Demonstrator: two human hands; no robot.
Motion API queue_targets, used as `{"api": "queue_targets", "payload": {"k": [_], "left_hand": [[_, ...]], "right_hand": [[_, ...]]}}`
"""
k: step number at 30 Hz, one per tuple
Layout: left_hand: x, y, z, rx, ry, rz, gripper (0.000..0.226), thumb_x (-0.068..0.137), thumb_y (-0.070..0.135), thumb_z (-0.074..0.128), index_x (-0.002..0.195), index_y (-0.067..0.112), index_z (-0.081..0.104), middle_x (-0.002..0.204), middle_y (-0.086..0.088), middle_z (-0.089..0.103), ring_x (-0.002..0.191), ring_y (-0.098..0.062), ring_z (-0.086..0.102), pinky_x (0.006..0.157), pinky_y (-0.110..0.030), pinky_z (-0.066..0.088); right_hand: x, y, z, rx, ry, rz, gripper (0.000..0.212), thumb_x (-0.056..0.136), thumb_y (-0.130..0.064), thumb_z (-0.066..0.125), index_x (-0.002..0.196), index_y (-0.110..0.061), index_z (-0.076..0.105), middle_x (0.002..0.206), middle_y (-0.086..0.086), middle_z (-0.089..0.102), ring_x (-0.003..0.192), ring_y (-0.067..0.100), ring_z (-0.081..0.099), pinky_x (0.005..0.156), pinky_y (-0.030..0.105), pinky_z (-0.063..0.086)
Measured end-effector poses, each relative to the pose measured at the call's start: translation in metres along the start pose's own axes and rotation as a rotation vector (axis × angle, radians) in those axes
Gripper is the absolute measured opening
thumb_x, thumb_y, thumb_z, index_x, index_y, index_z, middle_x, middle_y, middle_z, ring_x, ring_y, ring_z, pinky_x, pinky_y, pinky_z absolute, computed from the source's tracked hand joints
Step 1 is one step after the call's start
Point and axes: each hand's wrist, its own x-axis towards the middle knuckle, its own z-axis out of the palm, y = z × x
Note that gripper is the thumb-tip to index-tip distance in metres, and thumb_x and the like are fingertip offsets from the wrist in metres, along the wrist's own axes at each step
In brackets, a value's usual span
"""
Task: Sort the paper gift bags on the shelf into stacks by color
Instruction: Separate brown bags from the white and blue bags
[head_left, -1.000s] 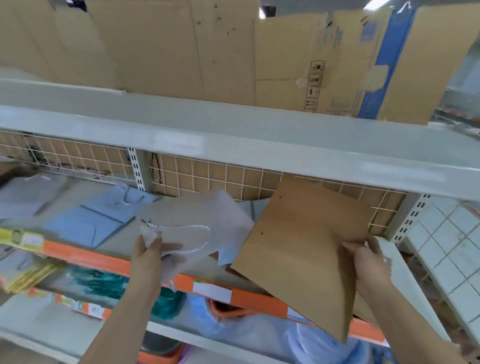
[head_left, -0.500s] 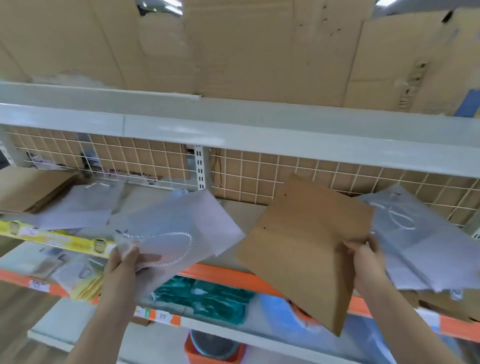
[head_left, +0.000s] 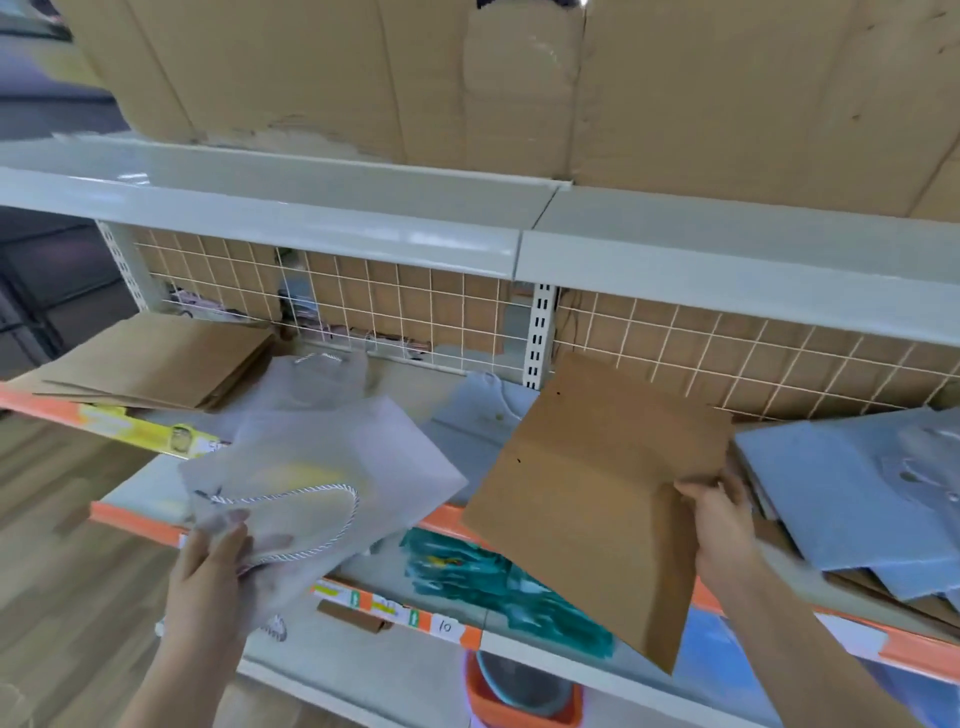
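My left hand (head_left: 221, 558) grips a flat white gift bag (head_left: 332, 467) with a twisted cord handle, held in front of the shelf's orange edge. My right hand (head_left: 719, 512) pinches the right edge of a flat brown kraft bag (head_left: 597, 493), tilted and hanging over the shelf front. A stack of brown bags (head_left: 156, 358) lies at the shelf's left end. Another white bag (head_left: 317, 379) lies beside it. Pale blue bags (head_left: 852, 493) are piled at the right. One more pale bag (head_left: 478, 415) lies flat on the shelf between my hands.
The grey shelf (head_left: 400, 374) has a wire grid back (head_left: 415, 312) and a slotted upright (head_left: 540, 332). Cardboard boxes (head_left: 467, 78) fill the shelf above. Below are teal packets (head_left: 498, 577) and an orange bucket (head_left: 519, 696). Wooden floor shows at the left.
The view has swung left, bringing the brown stack at the left end closer to the middle. Both hands keep their bags and have travelled left along the shelf.
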Motion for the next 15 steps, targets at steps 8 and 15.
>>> {"api": "queue_targets", "payload": {"k": [8,15], "left_hand": [[0.073,0.014,-0.033,0.003,0.023,-0.009,0.018,0.1,0.009,0.042,0.091,0.018,0.055,0.057,-0.005,0.07,0.047,-0.01,0.065,0.04,-0.015,0.048],[0.167,0.025,-0.071,0.098,-0.014,-0.059,0.013,0.098,0.019,0.05,0.098,0.02,0.063,0.07,-0.014,0.072,0.05,-0.023,0.066,0.052,-0.031,0.052]], "right_hand": [[0.009,0.043,0.098,-0.02,-0.076,0.062,0.032,0.074,-0.001,0.064,0.087,-0.03,0.063,0.096,0.007,0.069,0.085,0.029,0.064,0.074,0.04,0.052],[0.01,0.076,0.191,-0.018,-0.132,0.119,0.03,0.074,0.0,0.064,0.08,-0.028,0.06,0.085,0.004,0.068,0.073,0.024,0.065,0.064,0.034,0.051]]}}
